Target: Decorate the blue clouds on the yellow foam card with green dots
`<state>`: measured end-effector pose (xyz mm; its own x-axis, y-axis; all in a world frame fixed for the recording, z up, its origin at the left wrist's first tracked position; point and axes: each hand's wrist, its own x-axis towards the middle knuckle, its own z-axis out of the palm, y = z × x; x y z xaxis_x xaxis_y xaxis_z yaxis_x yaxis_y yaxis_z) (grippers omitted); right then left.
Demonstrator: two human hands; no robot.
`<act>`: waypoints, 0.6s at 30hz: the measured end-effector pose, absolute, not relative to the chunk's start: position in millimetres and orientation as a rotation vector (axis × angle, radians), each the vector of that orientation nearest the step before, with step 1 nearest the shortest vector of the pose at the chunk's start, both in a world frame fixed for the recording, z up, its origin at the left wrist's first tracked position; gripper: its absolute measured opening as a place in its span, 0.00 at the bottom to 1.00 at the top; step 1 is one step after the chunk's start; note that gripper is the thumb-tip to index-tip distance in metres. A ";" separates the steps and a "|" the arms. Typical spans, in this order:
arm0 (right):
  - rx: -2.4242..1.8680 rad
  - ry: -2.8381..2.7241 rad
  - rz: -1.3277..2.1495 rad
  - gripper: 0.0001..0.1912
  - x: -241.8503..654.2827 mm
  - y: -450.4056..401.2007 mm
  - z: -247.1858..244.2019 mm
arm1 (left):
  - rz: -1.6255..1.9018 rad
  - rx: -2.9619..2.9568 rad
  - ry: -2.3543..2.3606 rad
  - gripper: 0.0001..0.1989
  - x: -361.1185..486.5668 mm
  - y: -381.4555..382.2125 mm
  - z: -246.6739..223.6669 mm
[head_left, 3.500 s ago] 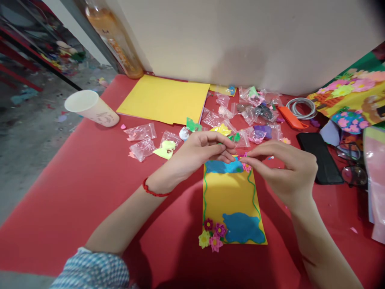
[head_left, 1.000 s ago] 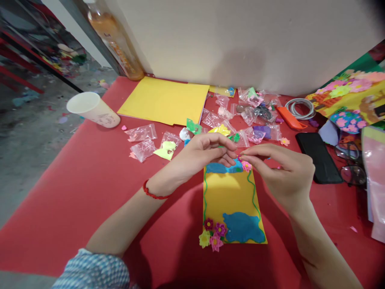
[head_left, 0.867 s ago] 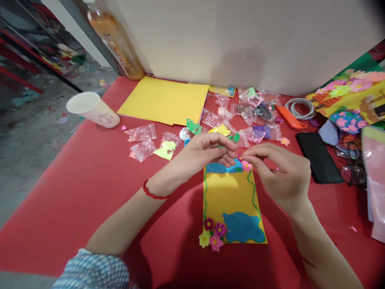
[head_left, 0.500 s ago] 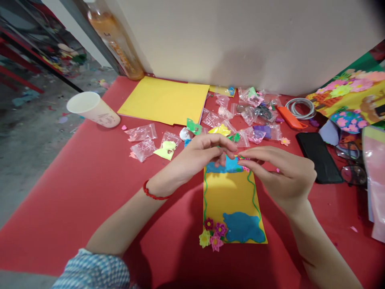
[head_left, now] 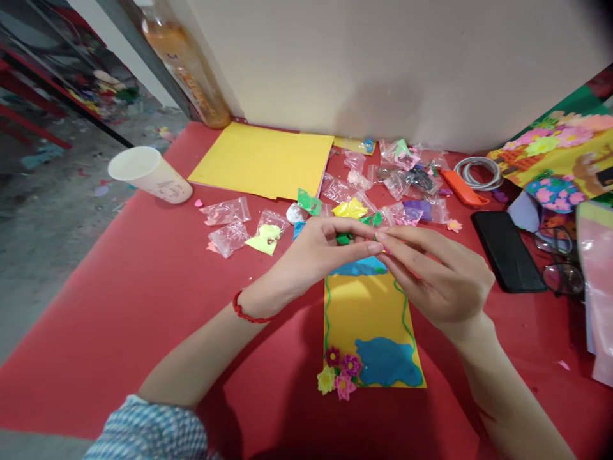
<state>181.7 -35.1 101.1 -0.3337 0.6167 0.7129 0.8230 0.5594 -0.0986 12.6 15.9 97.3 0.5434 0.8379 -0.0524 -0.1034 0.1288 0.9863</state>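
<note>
Where our bare left hand [head_left: 325, 246] meets our right hand [head_left: 438, 271]: tiny green clay-like scrap [head_left: 375, 237], pinched between both.
Yellow rectangular paper card [head_left: 364, 310], six o'clock: slack grip could drop it there.

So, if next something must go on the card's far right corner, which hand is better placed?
Probably the right hand: in this view it covers that corner of the card. The left hand is nearer the far left corner and would likely reach across. The hands meet; what they hold is unclear.

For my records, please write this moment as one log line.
left hand: touching right hand | between them: small green bit, mostly hidden | beneath: yellow card, flowers at its near left corner
</note>
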 end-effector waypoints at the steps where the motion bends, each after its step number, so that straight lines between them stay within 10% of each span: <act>1: -1.153 -2.058 -0.333 0.10 181.2 -35.3 101.2 | 0.803 1.252 0.724 0.06 12.8 16.2 96.7; 18: -1.313 -1.660 0.316 0.08 177.4 -38.9 105.7 | 1.011 1.753 0.789 0.06 14.0 13.2 102.0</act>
